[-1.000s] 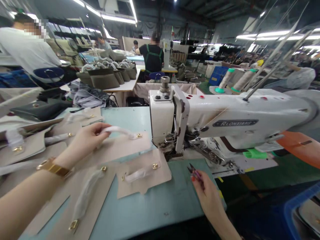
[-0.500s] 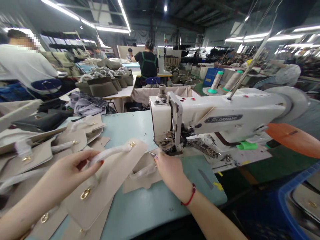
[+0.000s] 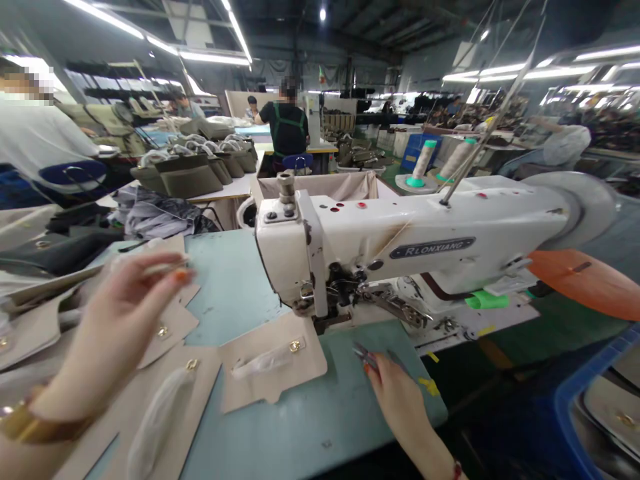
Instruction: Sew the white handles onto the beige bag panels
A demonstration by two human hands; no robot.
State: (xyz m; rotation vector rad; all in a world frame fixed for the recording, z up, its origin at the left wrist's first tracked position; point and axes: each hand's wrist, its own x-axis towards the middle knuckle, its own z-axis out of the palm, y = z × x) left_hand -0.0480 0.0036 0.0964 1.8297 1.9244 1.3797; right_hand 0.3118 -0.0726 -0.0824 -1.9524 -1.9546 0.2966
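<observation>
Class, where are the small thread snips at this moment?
In the head view, the thread snips lie low right of centre on the blue-green table, at the right hand fingertips, below the sewing machine.

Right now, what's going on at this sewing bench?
A person sits at a white industrial sewing machine on a pale blue worktable. The left hand is raised above a pile of beige leather panels with brass fittings; it is motion-blurred, so whether it grips anything is unclear. The right hand rests on the table by the needle area, fingers on small thread snips. One beige panel with a plastic-wrapped strap lies flat beside the presser foot. Other people work at benches behind.
</observation>
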